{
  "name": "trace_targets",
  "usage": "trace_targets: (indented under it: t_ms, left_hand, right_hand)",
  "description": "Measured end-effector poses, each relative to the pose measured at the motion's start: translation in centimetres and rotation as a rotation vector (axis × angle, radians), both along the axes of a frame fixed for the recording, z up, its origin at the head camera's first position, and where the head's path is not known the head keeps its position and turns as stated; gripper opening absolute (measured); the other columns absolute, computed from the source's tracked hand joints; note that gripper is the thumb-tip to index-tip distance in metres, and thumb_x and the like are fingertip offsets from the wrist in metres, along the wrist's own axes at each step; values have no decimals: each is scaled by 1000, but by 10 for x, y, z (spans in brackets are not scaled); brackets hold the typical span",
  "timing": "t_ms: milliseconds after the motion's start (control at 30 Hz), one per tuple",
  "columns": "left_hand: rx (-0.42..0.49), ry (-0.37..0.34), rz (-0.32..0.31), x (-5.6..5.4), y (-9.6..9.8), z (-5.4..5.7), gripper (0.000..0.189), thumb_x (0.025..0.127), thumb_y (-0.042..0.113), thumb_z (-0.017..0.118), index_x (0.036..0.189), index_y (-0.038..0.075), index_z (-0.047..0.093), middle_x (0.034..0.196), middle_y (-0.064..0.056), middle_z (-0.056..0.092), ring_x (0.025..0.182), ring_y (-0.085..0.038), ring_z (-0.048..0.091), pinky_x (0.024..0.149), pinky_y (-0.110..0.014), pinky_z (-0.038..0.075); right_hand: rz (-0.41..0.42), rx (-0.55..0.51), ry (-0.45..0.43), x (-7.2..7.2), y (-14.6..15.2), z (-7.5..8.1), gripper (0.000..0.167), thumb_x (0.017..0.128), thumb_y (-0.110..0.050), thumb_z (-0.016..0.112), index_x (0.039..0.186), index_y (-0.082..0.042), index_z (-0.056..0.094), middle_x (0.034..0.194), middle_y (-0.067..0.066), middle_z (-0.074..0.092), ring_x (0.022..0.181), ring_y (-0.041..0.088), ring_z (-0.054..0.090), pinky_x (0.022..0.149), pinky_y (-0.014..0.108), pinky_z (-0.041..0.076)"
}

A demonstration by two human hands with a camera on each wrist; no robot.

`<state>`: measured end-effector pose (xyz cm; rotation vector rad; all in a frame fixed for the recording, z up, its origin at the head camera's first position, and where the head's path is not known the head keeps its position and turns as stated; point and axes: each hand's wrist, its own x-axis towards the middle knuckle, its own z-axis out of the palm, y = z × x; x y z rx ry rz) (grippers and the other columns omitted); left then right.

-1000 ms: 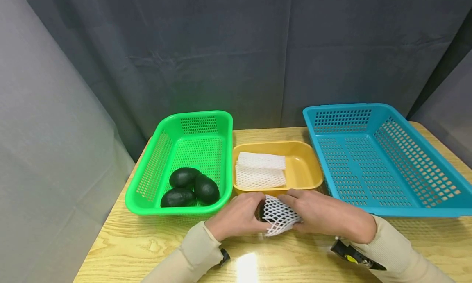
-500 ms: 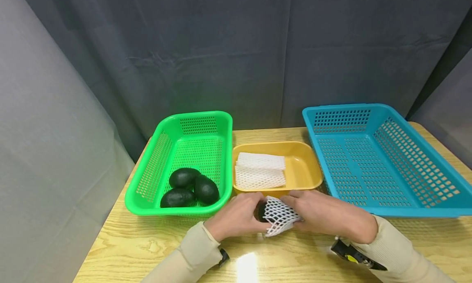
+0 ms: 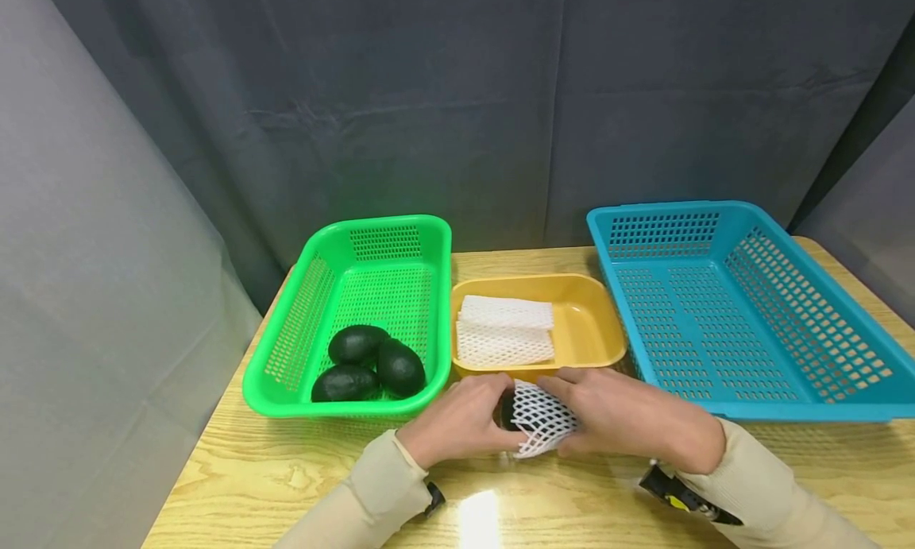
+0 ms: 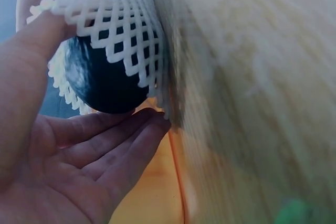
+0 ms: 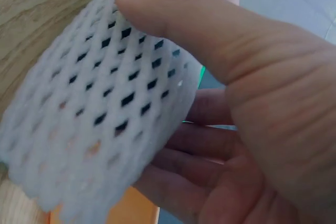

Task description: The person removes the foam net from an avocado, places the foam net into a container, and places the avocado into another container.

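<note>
A white foam net sleeve (image 3: 545,415) surrounds a dark avocado (image 4: 102,80) just above the table, in front of the yellow tray. The avocado's rounded end shows bare at the sleeve's left opening. My left hand (image 3: 468,420) holds that opening: in the left wrist view its thumb is on the net's edge, and its fingers reach under the avocado. My right hand (image 3: 625,415) grips the sleeve's other end, thumb on one side and fingers on the other. In the right wrist view the foam net (image 5: 100,98) extends past the avocado, partly loose.
At left, a green basket (image 3: 260,374) holds several dark avocados (image 3: 400,368). A yellow tray (image 3: 589,318) with white foam nets (image 3: 503,346) stands behind my hands. A blue basket (image 3: 722,311) is at right. Dark curtain (image 3: 429,120) hangs behind the wooden table (image 3: 286,485).
My right hand has shifted slightly to the left along the sleeve. My left hand stays almost still, and the baskets and tray have not moved.
</note>
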<state>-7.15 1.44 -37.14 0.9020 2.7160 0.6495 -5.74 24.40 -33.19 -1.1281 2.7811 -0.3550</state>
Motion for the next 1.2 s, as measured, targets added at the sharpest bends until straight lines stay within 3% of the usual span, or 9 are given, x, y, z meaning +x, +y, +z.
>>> trace_targets:
  t_ms: [267,567,933,1200]
  left_hand:
    - [11,3,7,1,1,0,39,85,43,79,108,17,63,96,9,68,77,1,57,64,-14,47]
    - [28,32,-45,2,4,-1,48,86,43,80,122,15,64,109,6,71,89,0,62,74,-13,51]
    - [97,13,-38,2,7,-2,46,86,34,81,122,13,61,107,3,69,90,-2,61,77,-13,51]
    - [80,21,-23,3,5,0,48,83,40,80,121,15,64,107,5,71,90,-3,64,78,-14,51]
  right_hand:
    - [28,-6,51,0,-3,-3,71,73,-34,91,133,-9,62,109,1,71,91,11,67,77,33,59]
    - [90,-20,117,0,-2,-6,70,78,-33,88,136,-4,61,112,3,73,95,14,71,80,34,60]
    - [75,-9,119,0,0,-2,68,77,-26,88,135,-4,62,108,4,72,90,13,70,76,32,60]
    - [50,-12,67,0,0,-1,65,72,-16,82,133,-7,62,109,2,69,87,8,65,72,29,57]
